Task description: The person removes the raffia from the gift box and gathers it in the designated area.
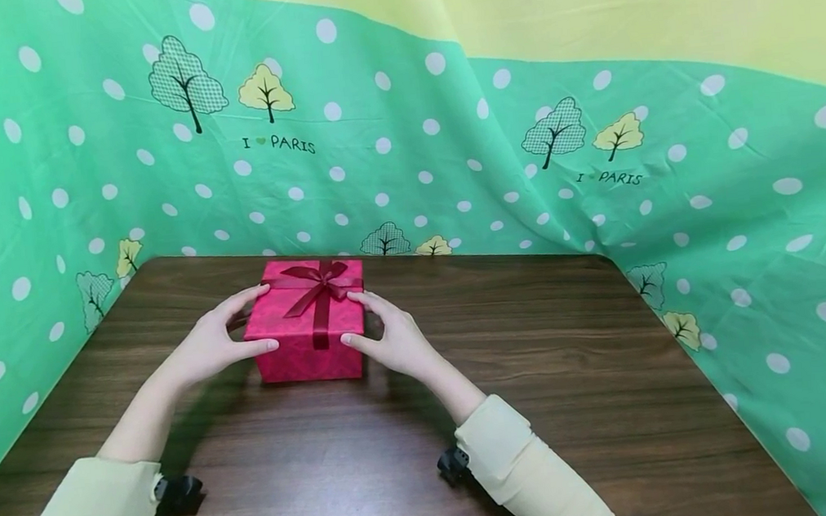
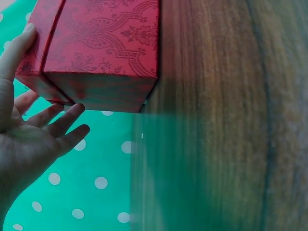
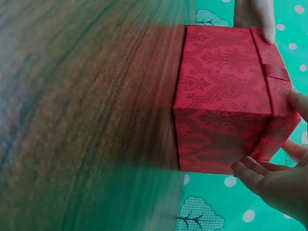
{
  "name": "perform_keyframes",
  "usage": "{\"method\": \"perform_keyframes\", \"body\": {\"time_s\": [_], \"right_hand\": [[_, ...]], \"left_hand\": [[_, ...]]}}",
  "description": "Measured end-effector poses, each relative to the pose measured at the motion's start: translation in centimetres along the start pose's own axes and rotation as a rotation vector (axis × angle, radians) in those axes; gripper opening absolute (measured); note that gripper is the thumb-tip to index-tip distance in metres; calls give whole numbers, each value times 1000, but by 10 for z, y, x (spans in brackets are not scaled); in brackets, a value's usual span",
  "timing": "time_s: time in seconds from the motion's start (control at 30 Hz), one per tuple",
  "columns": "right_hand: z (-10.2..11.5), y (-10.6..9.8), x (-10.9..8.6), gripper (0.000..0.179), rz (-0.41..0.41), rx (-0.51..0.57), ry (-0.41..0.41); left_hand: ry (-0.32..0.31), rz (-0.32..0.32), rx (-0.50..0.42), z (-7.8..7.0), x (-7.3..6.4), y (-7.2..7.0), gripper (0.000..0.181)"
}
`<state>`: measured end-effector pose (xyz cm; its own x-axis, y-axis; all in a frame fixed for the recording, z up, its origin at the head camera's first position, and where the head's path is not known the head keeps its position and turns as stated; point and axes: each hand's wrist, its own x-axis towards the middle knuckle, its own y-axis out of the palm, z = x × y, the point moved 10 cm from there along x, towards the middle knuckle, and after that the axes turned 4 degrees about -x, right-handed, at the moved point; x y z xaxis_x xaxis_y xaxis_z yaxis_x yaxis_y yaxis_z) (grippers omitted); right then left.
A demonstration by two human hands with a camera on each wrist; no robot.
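A red gift box (image 1: 297, 362) with a dark damask pattern stands upright on the table, its lid (image 1: 274, 315) on. A dark red ribbon runs over the lid and ends in a bow (image 1: 322, 282). My left hand (image 1: 207, 346) grips the box's left side, thumb on the lid's front and fingers spread along the side. On the opposite side, my right hand (image 1: 396, 337) holds the lid between thumb and fingers. The right wrist view shows its fingertips (image 3: 250, 173) at the lid's lower edge. What lies inside the box is hidden.
The dark wood table (image 1: 543, 394) extends to both sides of the box. A green polka-dot cloth (image 1: 407, 111) with printed trees hangs close behind the table and along its sides. Black wrist cameras (image 1: 180, 493) sit at both sleeve cuffs.
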<state>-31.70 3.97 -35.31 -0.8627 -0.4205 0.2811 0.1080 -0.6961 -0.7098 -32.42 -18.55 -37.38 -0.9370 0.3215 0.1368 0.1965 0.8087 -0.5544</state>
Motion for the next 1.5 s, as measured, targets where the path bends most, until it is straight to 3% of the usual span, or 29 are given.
{"method": "perform_keyframes", "body": {"time_s": [0.5,0.83,1.13,1.5], "right_hand": [[8,-13,3,58,-23,40,-12],[17,-29,3,56,-60,64,-37],[21,-36,1,63,-61,158,-45],[31,-45,-3,62,-57,390,-73]], "left_hand": [[-4,-23,46,-13,2,-9,83],[1,-33,-18,-28,3,-17,78],[-23,-132,-50,-39,0,-28,73],[88,-287,-142,-66,-7,-45,69]]}}
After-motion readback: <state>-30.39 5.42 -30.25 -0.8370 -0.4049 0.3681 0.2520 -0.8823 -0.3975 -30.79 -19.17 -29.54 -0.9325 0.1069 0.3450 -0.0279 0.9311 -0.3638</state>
